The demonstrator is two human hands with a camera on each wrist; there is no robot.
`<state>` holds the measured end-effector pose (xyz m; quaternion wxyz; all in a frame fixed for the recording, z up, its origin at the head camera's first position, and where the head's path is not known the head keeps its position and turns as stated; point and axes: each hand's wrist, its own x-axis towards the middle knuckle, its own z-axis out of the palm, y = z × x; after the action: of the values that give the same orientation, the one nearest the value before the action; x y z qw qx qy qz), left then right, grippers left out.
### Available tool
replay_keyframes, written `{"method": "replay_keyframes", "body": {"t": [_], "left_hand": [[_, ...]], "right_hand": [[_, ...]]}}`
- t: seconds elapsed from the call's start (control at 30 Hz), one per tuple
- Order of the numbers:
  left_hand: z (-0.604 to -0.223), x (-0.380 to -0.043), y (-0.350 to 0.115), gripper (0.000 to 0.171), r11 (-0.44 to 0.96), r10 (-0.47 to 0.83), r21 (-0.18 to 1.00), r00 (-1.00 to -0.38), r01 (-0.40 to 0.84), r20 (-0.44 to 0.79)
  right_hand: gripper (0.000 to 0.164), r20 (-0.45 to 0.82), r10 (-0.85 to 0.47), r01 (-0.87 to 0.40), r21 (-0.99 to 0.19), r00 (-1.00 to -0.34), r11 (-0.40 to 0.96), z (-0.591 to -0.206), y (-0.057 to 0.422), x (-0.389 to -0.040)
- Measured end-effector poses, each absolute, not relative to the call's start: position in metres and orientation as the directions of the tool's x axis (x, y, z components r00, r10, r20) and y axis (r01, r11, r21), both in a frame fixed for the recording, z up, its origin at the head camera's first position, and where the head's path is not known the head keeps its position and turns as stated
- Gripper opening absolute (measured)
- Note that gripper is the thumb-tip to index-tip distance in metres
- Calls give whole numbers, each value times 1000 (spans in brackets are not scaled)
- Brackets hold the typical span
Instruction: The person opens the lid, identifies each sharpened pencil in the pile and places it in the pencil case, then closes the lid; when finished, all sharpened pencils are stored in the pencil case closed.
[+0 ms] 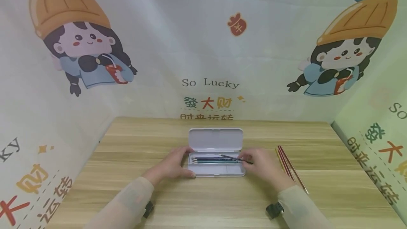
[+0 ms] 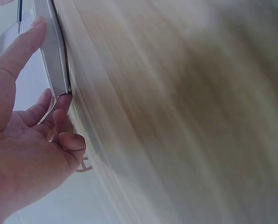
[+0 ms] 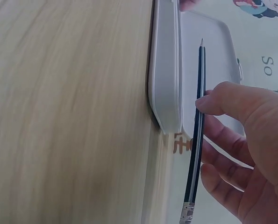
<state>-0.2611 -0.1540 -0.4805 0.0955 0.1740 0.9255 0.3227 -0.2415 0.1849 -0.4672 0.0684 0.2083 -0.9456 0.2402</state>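
A white pencil case (image 1: 210, 170) lies on the table with its lid (image 1: 215, 140) raised at the back. Several pencils (image 1: 213, 161), some of them teal, lie side by side in its rear compartment. My left hand (image 1: 173, 165) holds the case's left end, thumb at the front corner and fingers at the back. Over the right end, my right hand (image 1: 259, 162) pinches a dark pencil (image 3: 195, 154) between thumb and fingers. The pencil's sharpened tip points left in the head view, and a metal ferrule shows toward its other end in the right wrist view.
To the right of my right hand, several red and yellow pencils (image 1: 287, 163) lie loose on the wooden table (image 1: 152, 133). A printed cloth (image 1: 178, 45) hangs behind the table and along its sides. The case's front compartment has a divider (image 1: 227, 168).
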Motion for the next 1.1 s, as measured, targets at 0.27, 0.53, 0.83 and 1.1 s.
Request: {"method": "replay_keyframes", "body": {"t": [0.27, 0.53, 0.83, 1.1], "left_hand": [[-479, -261, -154, 85, 726, 383, 637, -922, 258, -63], [-477, -260, -155, 86, 724, 390, 637, -918, 264, -63], [-479, -258, -156, 86, 720, 384, 645, -921, 256, -64], [-478, -260, -155, 87, 717, 389, 649, -919, 256, -68]], "right_hand": [[19, 212, -407, -459, -419, -889, 784, -466, 175, -248], [18, 214, -479, -524, -395, -851, 755, -465, 166, -257], [14, 188, -530, -561, -344, -827, 753, -461, 146, -268], [13, 204, -576, -610, -295, -792, 735, -459, 133, -278]]}}
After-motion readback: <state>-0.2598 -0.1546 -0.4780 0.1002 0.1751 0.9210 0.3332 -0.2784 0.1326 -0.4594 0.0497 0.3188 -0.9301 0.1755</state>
